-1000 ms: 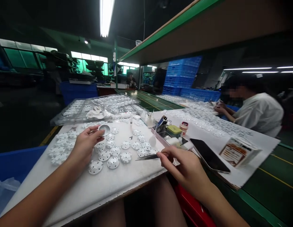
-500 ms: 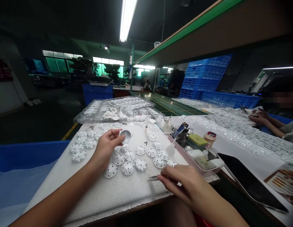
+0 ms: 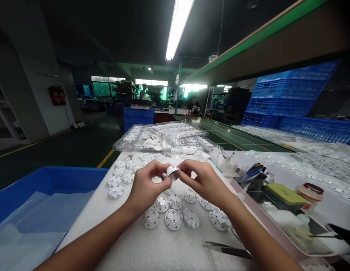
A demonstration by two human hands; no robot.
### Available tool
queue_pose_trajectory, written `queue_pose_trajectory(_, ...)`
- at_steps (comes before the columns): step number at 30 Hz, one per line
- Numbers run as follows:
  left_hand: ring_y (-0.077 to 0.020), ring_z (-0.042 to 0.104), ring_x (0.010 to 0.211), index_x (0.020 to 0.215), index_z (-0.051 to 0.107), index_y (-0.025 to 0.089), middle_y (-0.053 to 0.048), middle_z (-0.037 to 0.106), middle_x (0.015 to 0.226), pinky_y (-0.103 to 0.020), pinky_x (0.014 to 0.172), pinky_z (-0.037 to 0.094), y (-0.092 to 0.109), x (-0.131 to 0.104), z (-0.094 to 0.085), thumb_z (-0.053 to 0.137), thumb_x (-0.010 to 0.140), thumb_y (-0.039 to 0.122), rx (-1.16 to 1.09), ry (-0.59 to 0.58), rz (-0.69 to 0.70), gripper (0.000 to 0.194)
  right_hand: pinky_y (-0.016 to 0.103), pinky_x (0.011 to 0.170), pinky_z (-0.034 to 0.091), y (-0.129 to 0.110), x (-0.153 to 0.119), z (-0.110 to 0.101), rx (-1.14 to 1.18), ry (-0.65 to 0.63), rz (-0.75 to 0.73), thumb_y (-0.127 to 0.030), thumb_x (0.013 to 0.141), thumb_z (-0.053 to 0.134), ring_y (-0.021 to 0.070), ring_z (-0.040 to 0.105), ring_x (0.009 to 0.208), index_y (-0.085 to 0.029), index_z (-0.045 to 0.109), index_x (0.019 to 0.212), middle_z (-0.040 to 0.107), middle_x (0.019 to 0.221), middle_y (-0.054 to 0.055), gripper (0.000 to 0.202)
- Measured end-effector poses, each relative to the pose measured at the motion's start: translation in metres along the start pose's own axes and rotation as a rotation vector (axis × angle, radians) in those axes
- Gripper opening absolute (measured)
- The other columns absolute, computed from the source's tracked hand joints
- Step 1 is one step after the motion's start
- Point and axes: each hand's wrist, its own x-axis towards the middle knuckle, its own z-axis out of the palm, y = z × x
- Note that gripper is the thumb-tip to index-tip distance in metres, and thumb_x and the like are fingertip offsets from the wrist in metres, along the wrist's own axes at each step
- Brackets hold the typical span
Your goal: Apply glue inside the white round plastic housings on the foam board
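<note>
Dim workshop; lit tube light [image 3: 179, 28] at upper centre, stacked blue crates [image 3: 285, 94] at upper right. White work board [image 3: 135, 250] fills the lower centre. Small round metal-and-white part [image 3: 172, 172]: raised over the board at frame centre, tilted, between both hands. Left hand [image 3: 146, 184]: thumb and fingers pinch its left side. Right hand [image 3: 203, 180]: fingertips grip its right edge. White round pieces [image 3: 173, 219] lie on the board below and to the left. Tweezers [image 3: 227, 249] rest on the board at lower right, tips pointing left, near the right forearm. Pink tray [image 3: 258, 210], right of frame, holds pens [image 3: 254, 175] and a green-yellow box [image 3: 286, 195]. Blue bin [image 3: 79, 174] at lower left, beside the board.
</note>
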Motion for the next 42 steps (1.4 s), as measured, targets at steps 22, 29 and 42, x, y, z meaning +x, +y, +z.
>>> queue_pose_trajectory(22, -0.0144, 0.060, 0.095, 0.100, 0.062, 0.022, -0.001, 0.064, 0.099, -0.027, 0.083, 0.051, 0.003, 0.001, -0.003, 0.068, 0.079, 0.022, 0.122, -0.142, 0.213, 0.022, 0.026, 0.067, 0.051, 0.017, -0.022, 0.022, -0.323, 0.520, -0.504, -0.003, 0.079, 0.061, 0.0142, 0.061, 0.078, -0.013, 0.052, 0.106, 0.063, 0.081, 0.006, 0.030)
queue_pose_trajectory(29, -0.0131, 0.061, 0.086, 0.083, 0.059, 0.017, -0.003, 0.062, 0.087, -0.025, 0.075, 0.051, -0.001, 0.004, -0.005, 0.069, 0.077, 0.014, 0.208, -0.144, 0.433, 0.012, 0.028, 0.067, 0.053, 0.018, -0.025, 0.022, -0.326, 0.512, -0.528, -0.002, 0.079, 0.061, 0.0148, 0.062, 0.079, -0.011, 0.052, 0.108, 0.064, 0.083, 0.008, 0.032)
queue_pose_trajectory(42, -0.0135, 0.058, 0.080, 0.085, 0.053, 0.018, -0.004, 0.057, 0.084, -0.026, 0.071, 0.049, -0.004, 0.003, -0.010, 0.061, 0.083, 0.012, 0.364, -0.266, 0.526, 0.010, 0.029, 0.070, 0.053, 0.022, -0.027, 0.027, -0.251, 0.460, -0.474, -0.003, 0.080, 0.057, 0.0149, 0.061, 0.079, -0.015, 0.050, 0.112, 0.064, 0.085, 0.007, 0.034)
